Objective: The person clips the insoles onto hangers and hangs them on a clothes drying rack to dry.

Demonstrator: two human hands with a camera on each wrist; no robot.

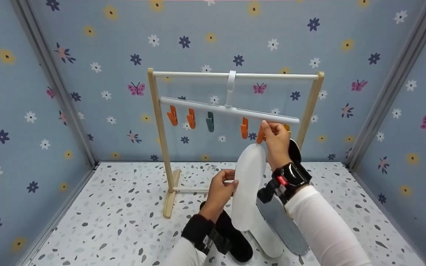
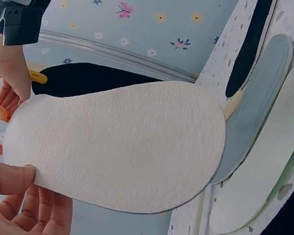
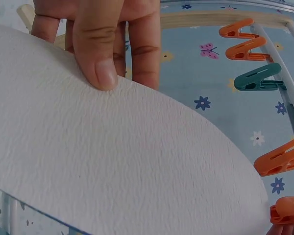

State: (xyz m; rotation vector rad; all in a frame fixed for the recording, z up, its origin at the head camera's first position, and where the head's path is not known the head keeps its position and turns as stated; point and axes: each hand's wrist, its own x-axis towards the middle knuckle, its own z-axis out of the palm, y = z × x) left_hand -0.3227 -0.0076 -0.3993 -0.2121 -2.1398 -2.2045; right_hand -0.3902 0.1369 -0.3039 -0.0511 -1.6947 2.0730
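Observation:
A white insole [image 1: 249, 188] stands nearly upright in front of the rack, its textured face filling the right wrist view. My left hand [image 1: 220, 192] pinches its left edge between thumb and fingers. Higher up, my right hand [image 1: 278, 142] pinches an orange clothespin [image 1: 260, 135] on the white hanger bar [image 1: 198, 103]. That clothespin's lower end meets the insole's top tip; whether it grips the tip, I cannot tell. Behind my right hand, a black insole [image 2: 88, 78] hangs at a yellow clothespin [image 2: 37, 76].
The tilted hanger hooks over a wood-and-white rack [image 1: 235, 75]. More orange clothespins [image 1: 191, 119] and a dark green one [image 1: 210, 122] hang along it. Below lie a black insole [image 1: 235, 236], a grey insole [image 1: 285, 225] and a whitish insole [image 1: 266, 236] on the speckled surface [image 1: 116, 214].

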